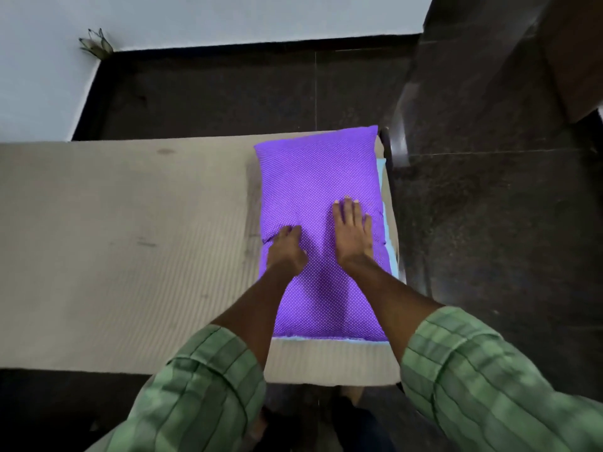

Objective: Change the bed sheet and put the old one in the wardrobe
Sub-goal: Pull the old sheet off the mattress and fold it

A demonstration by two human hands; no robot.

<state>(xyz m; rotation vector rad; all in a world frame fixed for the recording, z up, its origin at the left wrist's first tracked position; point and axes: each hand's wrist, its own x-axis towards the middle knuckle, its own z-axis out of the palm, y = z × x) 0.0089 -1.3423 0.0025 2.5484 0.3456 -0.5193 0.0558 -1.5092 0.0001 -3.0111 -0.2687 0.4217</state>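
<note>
A purple pillow (310,177) with small white dots lies at the right end of a bare beige mattress (114,249). A strip of light blue cloth (390,236) shows under the pillow's right and near edges. My right hand (352,236) lies flat on the pillow with its fingers straight. My left hand (287,247) rests on the pillow's left edge, fingers bent into the fabric; whether they pinch it I cannot tell. No sheet covers the mattress.
Dark stone floor (489,207) surrounds the bed. A white wall (195,17) stands beyond it, with a small dry plant (94,44) at the corner. A brown wooden piece of furniture (574,53) stands at the far right. A dark bed frame post (386,141) is by the pillow.
</note>
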